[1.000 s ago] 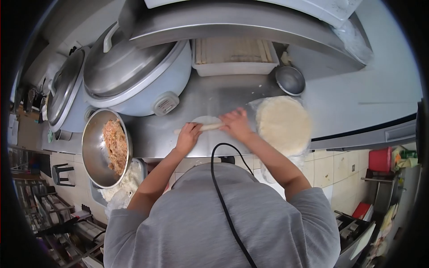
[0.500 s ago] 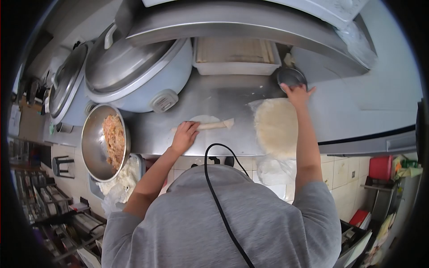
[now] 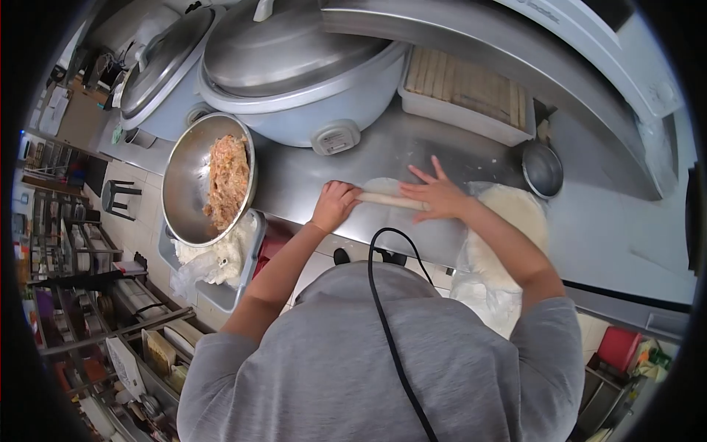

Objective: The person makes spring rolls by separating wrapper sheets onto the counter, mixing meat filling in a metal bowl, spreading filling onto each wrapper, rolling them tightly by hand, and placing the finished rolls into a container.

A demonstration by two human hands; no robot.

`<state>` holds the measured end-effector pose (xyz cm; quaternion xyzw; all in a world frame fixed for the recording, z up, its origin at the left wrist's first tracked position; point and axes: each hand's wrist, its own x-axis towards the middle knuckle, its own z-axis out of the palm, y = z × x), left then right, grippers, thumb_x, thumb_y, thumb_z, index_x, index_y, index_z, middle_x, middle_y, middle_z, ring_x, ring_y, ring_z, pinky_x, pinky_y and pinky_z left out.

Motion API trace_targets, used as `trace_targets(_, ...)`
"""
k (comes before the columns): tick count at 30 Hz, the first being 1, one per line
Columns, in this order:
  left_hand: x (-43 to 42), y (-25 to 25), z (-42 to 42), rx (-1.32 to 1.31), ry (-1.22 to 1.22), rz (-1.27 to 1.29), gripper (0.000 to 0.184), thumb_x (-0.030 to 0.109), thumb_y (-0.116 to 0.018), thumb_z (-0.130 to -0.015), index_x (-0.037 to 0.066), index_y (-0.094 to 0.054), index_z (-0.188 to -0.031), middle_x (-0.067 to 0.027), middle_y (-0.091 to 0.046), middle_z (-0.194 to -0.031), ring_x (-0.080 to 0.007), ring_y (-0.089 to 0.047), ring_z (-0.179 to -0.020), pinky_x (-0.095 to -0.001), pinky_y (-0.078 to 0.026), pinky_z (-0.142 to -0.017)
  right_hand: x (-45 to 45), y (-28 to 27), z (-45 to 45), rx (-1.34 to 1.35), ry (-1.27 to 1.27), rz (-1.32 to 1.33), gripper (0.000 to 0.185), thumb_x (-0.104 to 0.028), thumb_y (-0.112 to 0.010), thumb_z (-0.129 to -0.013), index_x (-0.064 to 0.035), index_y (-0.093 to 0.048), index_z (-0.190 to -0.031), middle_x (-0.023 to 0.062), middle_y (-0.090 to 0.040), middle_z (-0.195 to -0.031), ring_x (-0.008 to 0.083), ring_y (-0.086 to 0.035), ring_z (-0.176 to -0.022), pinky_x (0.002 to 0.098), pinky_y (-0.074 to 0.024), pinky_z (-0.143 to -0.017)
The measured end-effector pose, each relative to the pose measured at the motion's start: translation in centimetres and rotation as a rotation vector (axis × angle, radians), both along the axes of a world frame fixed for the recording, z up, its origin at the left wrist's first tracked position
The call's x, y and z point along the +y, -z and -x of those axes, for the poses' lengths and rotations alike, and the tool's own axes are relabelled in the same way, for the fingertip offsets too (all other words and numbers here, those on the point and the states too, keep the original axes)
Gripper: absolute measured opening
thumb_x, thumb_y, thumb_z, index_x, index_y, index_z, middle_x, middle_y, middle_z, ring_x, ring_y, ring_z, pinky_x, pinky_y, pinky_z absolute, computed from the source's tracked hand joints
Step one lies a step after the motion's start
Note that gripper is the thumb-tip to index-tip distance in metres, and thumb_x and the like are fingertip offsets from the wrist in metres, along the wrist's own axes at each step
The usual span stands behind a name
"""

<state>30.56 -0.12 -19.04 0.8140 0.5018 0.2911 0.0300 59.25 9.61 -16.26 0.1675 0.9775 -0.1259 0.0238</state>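
A long, thin, pale spring roll [image 3: 384, 199] lies on the steel counter, on top of a round wrapper [image 3: 384, 184] that shows behind it. My left hand [image 3: 336, 205] is closed over the roll's left end, its fingers curled down. Across the right end lies my right hand [image 3: 436, 194], fingers spread wide and palm touching the roll. A stack of round wrappers [image 3: 508, 221] on clear plastic sits under my right forearm. Behind that stack is a small dark metal bowl [image 3: 543, 171].
To the left, a large steel bowl [image 3: 180, 180] holds orange-brown filling [image 3: 227, 180]. Below it stands a grey tub [image 3: 234, 293] with white, plastic-wrapped stuff. Big lidded cookers [image 3: 294, 121] line the back, beside a white tray [image 3: 464, 118]. A steel shelf [image 3: 508, 51] overhangs the counter.
My right hand has left the small metal bowl and come down onto the roll's right end. My left hand stays on the left end. The view has turned, shifting everything.
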Motion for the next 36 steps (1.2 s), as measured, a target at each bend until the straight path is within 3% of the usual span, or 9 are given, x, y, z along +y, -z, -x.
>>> trace_targets(9, 0.0, 0.1, 0.1, -0.006, -0.012, -0.008, 0.026, 0.018, -0.066, -0.075, 0.011, -0.061, -0.099, -0.0048, -0.055, -0.091, -0.0255, -0.051, -0.089, -0.0382, -0.039, -0.08, 0.7, 1.2, 9.5, 0.057, -0.127, -0.005, 0.088, -0.071, -0.046, -0.073, -0.017, -0.032, -0.14, -0.0001, -0.027, -0.147, 0.0251, -0.01, -0.139, 0.0579, 0.004, -0.108)
trace_targets(15, 0.0, -0.3, 0.1, -0.014, -0.002, -0.013, 0.026, 0.017, -0.068, -0.073, 0.01, -0.061, -0.097, -0.0036, -0.054, -0.093, -0.0237, -0.051, -0.09, -0.0372, -0.039, -0.079, 1.4, -0.4, -0.5, -0.1, -0.103, 0.026, 0.08, -0.065, -0.05, -0.076, -0.0193, -0.033, -0.139, 0.0012, -0.03, -0.146, 0.028, -0.015, -0.138, 0.0599, -0.0003, -0.108)
trace_targets(21, -0.1, -0.4, 0.0, -0.031, 0.015, -0.011, 0.024, 0.016, -0.067, -0.074, 0.011, -0.061, -0.097, -0.0045, -0.055, -0.092, -0.0246, -0.051, -0.09, -0.0378, -0.039, -0.079, 1.0, 0.8, 5.6, -0.091, 0.0, -0.034, 0.082, -0.066, -0.049, -0.076, -0.0167, -0.034, -0.139, -0.0024, -0.027, -0.147, 0.0256, -0.009, -0.139, 0.0593, 0.0037, -0.107)
trace_targets(25, -0.2, -0.5, 0.1, -0.029, 0.033, 0.016, 0.026, 0.015, -0.067, -0.075, 0.01, -0.061, -0.1, -0.0078, -0.055, -0.096, -0.0267, -0.051, -0.093, -0.0382, -0.039, -0.08, -0.2, -0.6, 2.8, 0.009, 0.062, -0.012, 0.078, -0.064, -0.048, -0.078, -0.0161, -0.036, -0.138, -0.0019, -0.03, -0.146, 0.0261, -0.011, -0.139, 0.0592, 0.0034, -0.108)
trace_targets(28, -0.8, -1.5, -0.4, 0.0, -0.006, -0.013, 0.033, 0.015, -0.064, -0.077, 0.008, -0.058, -0.108, -0.0131, -0.054, -0.11, -0.0304, -0.05, -0.106, -0.0404, -0.039, -0.09, -1.6, -1.9, -0.2, -0.172, 0.14, -0.01, 0.073, -0.059, -0.05, -0.08, -0.014, -0.039, -0.136, -0.0009, -0.032, -0.145, 0.0267, -0.013, -0.139, 0.0605, 0.0008, -0.107)
trace_targets(31, -2.1, -1.4, -2.0, 0.028, 0.142, 0.04, 0.045, 0.014, -0.062, -0.078, 0.001, -0.051, -0.12, -0.019, -0.046, -0.128, -0.0335, -0.042, -0.121, -0.0434, -0.034, -0.1, -5.0, 0.2, -0.2, 0.104, 0.256, -0.197, 0.054, -0.044, -0.052, -0.085, -0.0102, -0.049, -0.127, 0.0021, -0.044, -0.136, 0.0246, -0.028, -0.134, 0.0553, -0.0117, -0.109)
trace_targets(33, -2.5, -0.8, -2.8, 0.052, 0.177, 0.079, 0.047, 0.015, -0.06, -0.079, -0.002, -0.049, -0.122, -0.0198, -0.043, -0.131, -0.0339, -0.04, -0.124, -0.0435, -0.032, -0.102, -7.9, 2.8, 1.7, 0.278, 0.374, -0.087, 0.038, -0.026, -0.052, -0.086, -0.0083, -0.054, -0.12, 0.0046, -0.052, -0.127, 0.0214, -0.041, -0.125, 0.0464, -0.0221, -0.108)
trace_targets(34, -2.5, -0.8, -3.1, 0.077, 0.211, 0.117, 0.049, 0.016, -0.059, -0.081, -0.004, -0.046, -0.124, -0.0207, -0.041, -0.134, -0.0344, -0.037, -0.126, -0.0436, -0.031, -0.104, -8.0, 3.2, 2.5, 0.282, 0.376, -0.088, 0.038, -0.026, -0.052, -0.086, -0.0083, -0.054, -0.12, 0.0046, -0.052, -0.127, 0.0214, -0.041, -0.125, 0.0464, -0.0221, -0.108)
trace_targets(36, -0.6, -0.6, -3.1, 0.16, 0.211, 0.069, 0.046, 0.015, -0.057, -0.081, -0.005, -0.047, -0.122, -0.0215, -0.044, -0.131, -0.0331, -0.04, -0.124, -0.0422, -0.033, -0.102, -8.2, 3.9, 3.6, 0.288, 0.474, -0.318, 0.033, -0.013, -0.052, -0.08, -0.0087, -0.059, -0.112, 0.0056, -0.058, -0.118, 0.0187, -0.05, -0.115, 0.0403, -0.0297, -0.104)
